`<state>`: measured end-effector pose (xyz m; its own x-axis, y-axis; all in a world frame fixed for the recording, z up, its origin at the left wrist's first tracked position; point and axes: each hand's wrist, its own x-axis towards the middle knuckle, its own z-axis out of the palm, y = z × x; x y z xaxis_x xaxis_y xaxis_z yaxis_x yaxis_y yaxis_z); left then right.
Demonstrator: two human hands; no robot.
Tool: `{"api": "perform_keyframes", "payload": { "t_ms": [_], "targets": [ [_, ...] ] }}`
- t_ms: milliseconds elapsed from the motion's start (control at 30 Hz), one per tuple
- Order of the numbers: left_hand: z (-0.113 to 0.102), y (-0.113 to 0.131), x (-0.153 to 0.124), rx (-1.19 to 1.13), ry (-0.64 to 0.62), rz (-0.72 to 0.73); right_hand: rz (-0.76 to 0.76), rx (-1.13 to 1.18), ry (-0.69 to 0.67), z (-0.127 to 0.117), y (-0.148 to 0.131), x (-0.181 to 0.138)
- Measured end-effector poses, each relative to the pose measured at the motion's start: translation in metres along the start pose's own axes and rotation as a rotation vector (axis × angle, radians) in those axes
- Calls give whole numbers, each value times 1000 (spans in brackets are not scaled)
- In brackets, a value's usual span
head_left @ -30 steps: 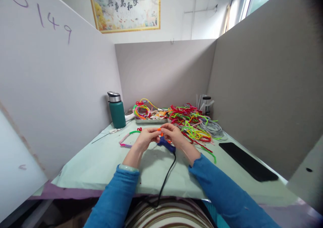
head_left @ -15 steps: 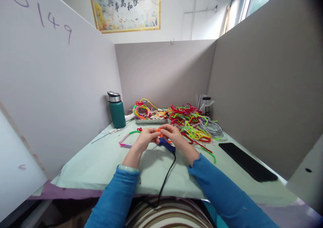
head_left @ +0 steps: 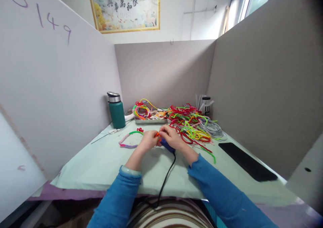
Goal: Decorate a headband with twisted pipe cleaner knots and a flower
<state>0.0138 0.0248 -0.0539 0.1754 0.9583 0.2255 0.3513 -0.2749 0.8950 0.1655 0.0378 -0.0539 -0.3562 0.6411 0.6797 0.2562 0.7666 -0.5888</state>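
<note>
Both hands meet over the middle of the table, fingers closed on a small orange pipe cleaner (head_left: 157,134). My left hand (head_left: 150,139) grips it from the left, and my right hand (head_left: 171,137) pinches it from the right. Fingers hide most of its shape. Just beneath them lies a dark blue tool (head_left: 168,146), perhaps a glue gun, partly covered by my right hand; its black cord (head_left: 167,176) runs toward my lap. Left of my hands rests a bent ring of pink, purple and green pipe cleaner (head_left: 128,146) with a red looped flower (head_left: 140,129) at its top.
A green bottle (head_left: 116,112) stands at the back left. Behind my hands are a metal tray (head_left: 151,121) of small parts and a heap of coloured pipe cleaners (head_left: 186,117). Grey coils (head_left: 212,128) and a black phone-like slab (head_left: 247,161) lie right. Grey partitions (head_left: 165,73) enclose the table.
My left hand has turned and its fingers have curled further round the orange pipe cleaner. My right hand has shifted slightly left. The blue tool stays in about the same place.
</note>
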Motion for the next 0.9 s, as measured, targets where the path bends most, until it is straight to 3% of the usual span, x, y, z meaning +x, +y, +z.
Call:
{"api": "perform_keyframes", "payload": {
  "t_ms": [167, 333, 500, 700, 900],
  "targets": [
    [-1, -4, 3, -11, -48, -13, -79, -194, 5, -3, -1, -1],
    [-3, 2, 1, -147, -27, -45, -132, -192, -9, -6, -1, 0],
    [-5, 4, -1, -193, -25, 13, -124, -193, 7, -5, 4, 1],
    [-5, 0, -2, -217, 8, 106, -81, -118, 37, -5, 4, 1],
    [-7, 8, -5, -293, -24, 115, 83, 85, -9, -5, 2, 2]
  ]
}}
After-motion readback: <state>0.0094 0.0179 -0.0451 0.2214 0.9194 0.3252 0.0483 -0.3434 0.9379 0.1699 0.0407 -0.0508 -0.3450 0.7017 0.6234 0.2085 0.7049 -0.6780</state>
